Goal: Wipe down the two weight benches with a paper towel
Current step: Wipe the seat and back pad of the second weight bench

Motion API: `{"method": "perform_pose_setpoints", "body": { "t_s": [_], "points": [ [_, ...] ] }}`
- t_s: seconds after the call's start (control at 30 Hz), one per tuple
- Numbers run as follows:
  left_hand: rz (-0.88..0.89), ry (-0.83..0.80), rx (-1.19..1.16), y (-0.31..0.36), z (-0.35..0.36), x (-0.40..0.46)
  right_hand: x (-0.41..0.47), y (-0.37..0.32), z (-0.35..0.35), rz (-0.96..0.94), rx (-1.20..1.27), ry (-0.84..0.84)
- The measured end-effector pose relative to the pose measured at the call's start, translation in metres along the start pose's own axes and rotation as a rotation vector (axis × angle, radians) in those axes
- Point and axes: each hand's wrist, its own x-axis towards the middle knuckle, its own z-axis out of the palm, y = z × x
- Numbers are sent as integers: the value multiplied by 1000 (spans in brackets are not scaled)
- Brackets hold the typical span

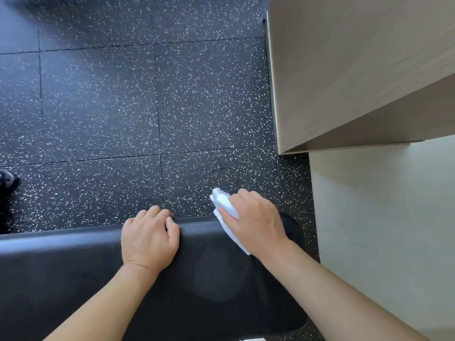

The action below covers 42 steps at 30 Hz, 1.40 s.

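Your left hand [150, 238] curls its fingers over the far edge of the black bench pad [73, 274]. Your right hand [256, 221] grips a folded white paper towel [222, 201], pressing it on the same edge near the pad's right end. Beyond: speckled rubber floor [110, 107], wood cabinet [344, 70] at right.

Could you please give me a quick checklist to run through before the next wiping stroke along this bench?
1. Paper towel in hand: ok, the right hand grips it.
2. Towel on the pad: ok, it lies over the far edge of the bench.
3. Bench steadied: ok, the left hand rests on the far edge, fingers curled over it.
4. Stroke path leftward: not ok, the left hand sits in the way.
5. Towel clean enough: cannot tell, only part shows.
6. Second bench: cannot tell, not in view.
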Motion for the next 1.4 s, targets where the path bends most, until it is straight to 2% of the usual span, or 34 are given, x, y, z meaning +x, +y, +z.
{"method": "perform_pose_setpoints", "body": {
  "t_s": [0.37,0.53,0.63,0.73,0.87,1.03,1.17,1.3,1.4],
  "points": [
    [5,-13,-94,-4,0,-4,-37,-33,20,-58,-136,141],
    [149,-13,-131,-22,-2,-14,-35,-36,18,-66,-124,179],
    [302,-23,-75,-54,-5,-43,-39,-52,22,54,-179,228],
    [348,-34,-74,-87,0,-78,-54,-80,30,228,-223,276],
    [364,-81,-91,-113,3,-115,-89,-124,43,242,-162,225],
    [356,-200,-99,-132,-10,-136,-146,-179,61,134,-117,35],
    [233,-196,-145,-154,-51,-143,-142,-194,41,387,109,-102],
    [192,-90,-204,-176,-107,-153,-128,-215,-7,506,314,79],
    [160,-53,-245,-184,-150,-162,-116,-240,-48,503,364,112]
  ]
}}
